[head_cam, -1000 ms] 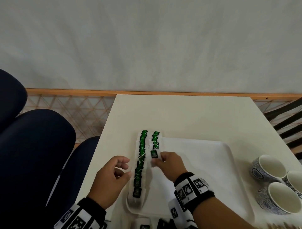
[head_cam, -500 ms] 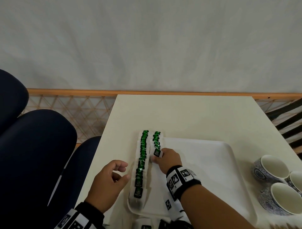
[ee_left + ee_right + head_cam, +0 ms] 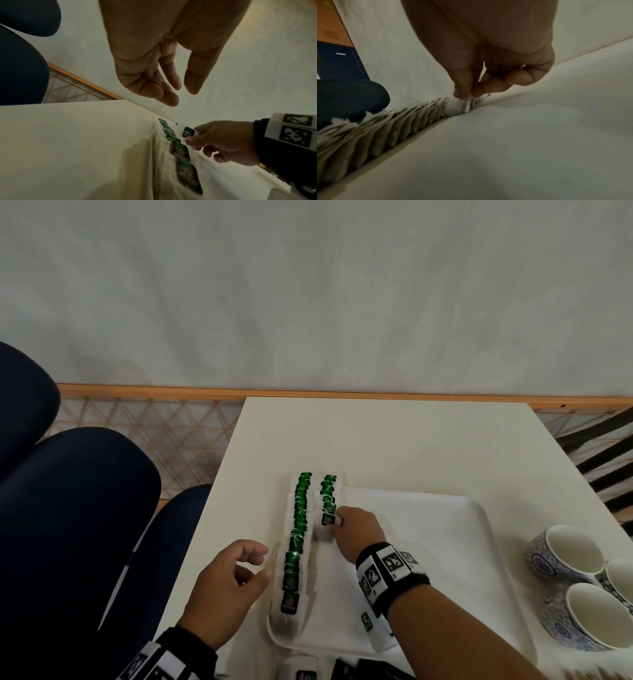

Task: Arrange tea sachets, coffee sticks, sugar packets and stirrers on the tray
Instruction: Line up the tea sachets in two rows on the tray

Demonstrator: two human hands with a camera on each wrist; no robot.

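Observation:
A white tray (image 3: 445,542) lies on the cream table. Two rows of green-labelled tea sachets stand along its left side: a long left row (image 3: 297,539) and a shorter right row (image 3: 328,491). My right hand (image 3: 337,523) pinches a tea sachet (image 3: 327,520) at the near end of the short row; the same tea sachet (image 3: 188,131) shows in the left wrist view, and its white edge (image 3: 467,103) shows under my fingertips in the right wrist view. My left hand (image 3: 255,563) hovers left of the long row, fingers loosely curled, holding nothing.
Three patterned cups (image 3: 568,556) stand at the tray's right. More sachets (image 3: 301,671) and dark packets (image 3: 376,671) lie at the table's near edge. Dark blue chairs (image 3: 78,508) stand to the left. A white wall rises beyond the table.
My right hand has moved away from me along the short row with the sachet, up to the row's near end. The left hand has barely shifted.

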